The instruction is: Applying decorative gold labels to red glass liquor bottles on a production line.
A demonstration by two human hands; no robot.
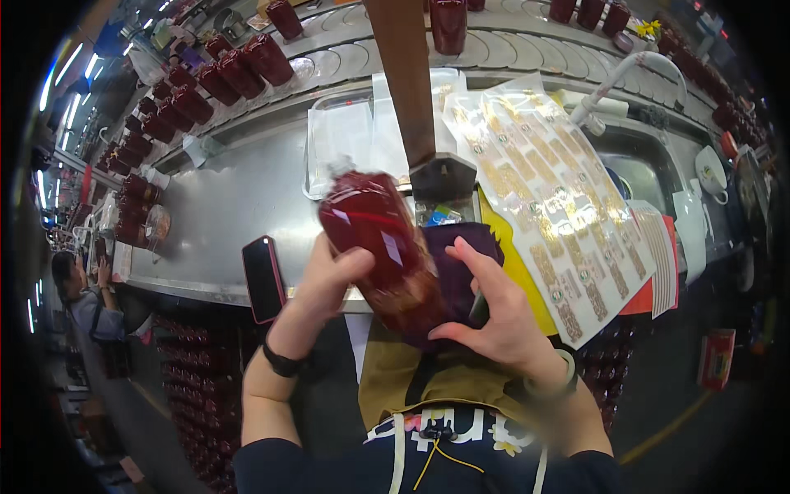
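Right hand point(494, 317): fingers spread and partly curled against the lower right side of the bottle, over a dark purple cloth point(461, 263)
Left hand point(325, 284): wrapped round the bottle's left side, thumb across the front, a black band on the wrist
Bottle point(378, 243): clear plastic, filled with dark red liquid, held between both hands above the near edge of the steel counter point(222, 206)
Bottle axis: tilted, long axis running from lower right to upper left, the blurred cap end pointing up and away
Phone point(263, 278): red-edged, dark screen, lying at the counter's near edge just left of the left hand
Label sheets point(543, 198): glossy sheets of gold stickers, spread to the right
Far bottles point(222, 74): rows of the same red-filled bottles along the curved conveyor point(346, 58)
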